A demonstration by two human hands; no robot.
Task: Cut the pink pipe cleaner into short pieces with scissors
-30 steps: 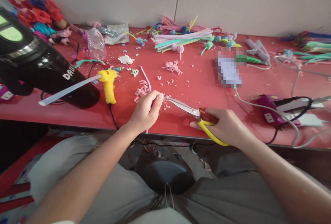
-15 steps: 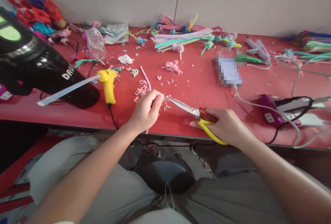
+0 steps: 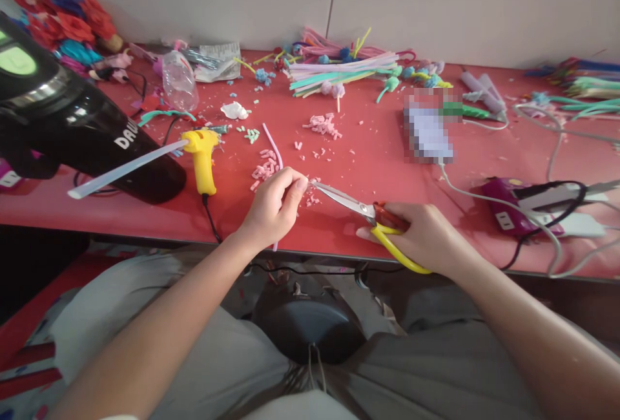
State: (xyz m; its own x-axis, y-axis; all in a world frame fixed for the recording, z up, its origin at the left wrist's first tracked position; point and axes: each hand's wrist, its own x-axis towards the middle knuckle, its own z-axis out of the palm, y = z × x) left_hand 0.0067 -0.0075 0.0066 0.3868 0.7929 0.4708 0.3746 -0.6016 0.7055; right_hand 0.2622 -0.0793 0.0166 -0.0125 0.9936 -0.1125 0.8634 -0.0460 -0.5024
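My right hand [image 3: 429, 239] grips a pair of scissors [image 3: 346, 201] with red and yellow handles. Their blades look closed or nearly so, with the tips just beside the fingertips of my left hand [image 3: 278, 207]. Thumb and forefinger of that hand are pinched together; what they hold is too small or hidden to make out. A lilac pipe cleaner [image 3: 272, 142] runs beneath the left hand, one end past the table's front edge. Pink cut bits [image 3: 265, 169] lie in a heap behind the left hand, and another pink pile [image 3: 323, 125] sits farther back.
A yellow glue gun [image 3: 204, 161] with a long glue stick and a black tumbler [image 3: 116, 136] are on the left. Bundled pipe cleaners [image 3: 343, 74] lie at the back of the red table [image 3: 387, 148]. To the right are a purple power strip [image 3: 498, 207] and white cables.
Hardly anything differs. The scissors' yellow handle and my right hand have shifted very slightly right and down; my left hand keeps its pinch in the same place.
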